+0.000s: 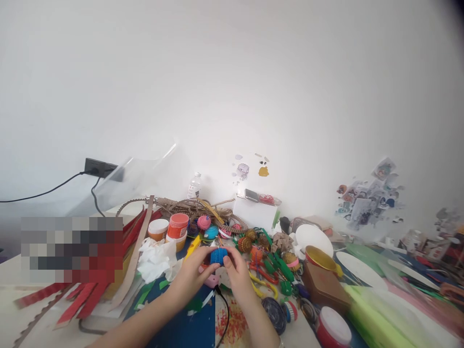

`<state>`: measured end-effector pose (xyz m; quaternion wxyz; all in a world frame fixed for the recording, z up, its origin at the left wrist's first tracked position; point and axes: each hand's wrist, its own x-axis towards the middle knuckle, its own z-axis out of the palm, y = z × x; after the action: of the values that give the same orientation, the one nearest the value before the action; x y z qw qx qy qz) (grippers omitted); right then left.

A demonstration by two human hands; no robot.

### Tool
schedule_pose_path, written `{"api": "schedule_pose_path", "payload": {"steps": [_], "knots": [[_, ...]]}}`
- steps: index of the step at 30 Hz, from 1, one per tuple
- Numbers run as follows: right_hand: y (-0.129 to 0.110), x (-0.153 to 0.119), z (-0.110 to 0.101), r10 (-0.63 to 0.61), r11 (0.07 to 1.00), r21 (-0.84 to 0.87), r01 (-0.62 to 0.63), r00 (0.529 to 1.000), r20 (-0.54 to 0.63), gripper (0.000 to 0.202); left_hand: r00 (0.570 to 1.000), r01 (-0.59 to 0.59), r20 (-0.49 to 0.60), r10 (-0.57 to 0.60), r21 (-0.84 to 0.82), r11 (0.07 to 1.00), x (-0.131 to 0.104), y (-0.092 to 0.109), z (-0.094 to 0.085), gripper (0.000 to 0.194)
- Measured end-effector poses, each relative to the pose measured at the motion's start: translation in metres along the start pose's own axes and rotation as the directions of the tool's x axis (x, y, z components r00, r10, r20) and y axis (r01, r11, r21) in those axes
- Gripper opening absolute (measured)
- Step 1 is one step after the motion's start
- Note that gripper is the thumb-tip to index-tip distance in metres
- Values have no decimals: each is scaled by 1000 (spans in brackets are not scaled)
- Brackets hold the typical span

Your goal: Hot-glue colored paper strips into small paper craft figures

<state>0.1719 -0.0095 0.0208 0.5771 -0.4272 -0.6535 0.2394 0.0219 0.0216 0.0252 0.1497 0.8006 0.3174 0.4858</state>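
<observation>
Plainly, the left grip (190, 273) and right grip (237, 271) grasp a ridged, bright-blue piece (218, 256).

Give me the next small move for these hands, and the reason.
I'd probably steady the blue roll with the left hand and turn it slightly with the right hand: both hold it from opposite sides, so one grip could anchor while the other rotates.

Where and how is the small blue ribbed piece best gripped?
Probably at both ends, from left and right: the blue piece is short and compact, and the left hand and right hand hold it so, leaving its ribbed front mostly visible.
</observation>
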Motion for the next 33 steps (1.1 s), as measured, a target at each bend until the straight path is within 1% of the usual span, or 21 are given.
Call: {"api": "schedule_pose_path", "payload": {"steps": [3, 5, 9, 11, 15, 19, 23, 26, 30, 33], "knots": [[3, -2, 3, 27, 999, -22, -28, 999, -41, 37, 999, 41, 6, -41, 19, 999, -1, 2, 0, 23], [3, -3, 4, 34, 999, -7, -35, 998, -53, 39, 999, 37, 31, -39, 51, 998, -2, 1, 2, 21], [-1, -3, 5, 5, 1000, -16, -5, 999, -34, 41, 995, -47, 95, 35, 122, 991, -3, -5, 5, 23], [-4, -2, 5, -3, 1000, -25, 3, 1000, -22, 42, 992, -84, 110, 67, 155, 984, -2, -7, 5, 25], [1, -2, 6, 17, 999, -33, -18, 999, -48, 47, 991, -121, 92, 101, 247, 961, -2, -7, 3, 32], [9, -1, 8, 82, 996, -24, -84, 995, -63, 50, 996, -88, 41, 79, 314, 945, -2, -7, 3, 38], [11, 0, 8, 81, 997, 13, -80, 994, -68, 49, 995, -103, 8, 104, 264, 959, -2, -8, 4, 34], [10, 1, 7, 77, 997, 36, -75, 996, -52, 47, 996, -90, 12, 89, 201, 976, -1, -5, 5, 27], [8, 1, 3, 48, 999, 3, -48, 996, -73, 42, 998, -22, 64, 13, 141, 990, 1, 1, 1, 19], [4, 1, 1, 18, 999, -41, -22, 996, -90, 40, 992, 18, 125, -32, 113, 993, 0, 4, -1, 23]]}}
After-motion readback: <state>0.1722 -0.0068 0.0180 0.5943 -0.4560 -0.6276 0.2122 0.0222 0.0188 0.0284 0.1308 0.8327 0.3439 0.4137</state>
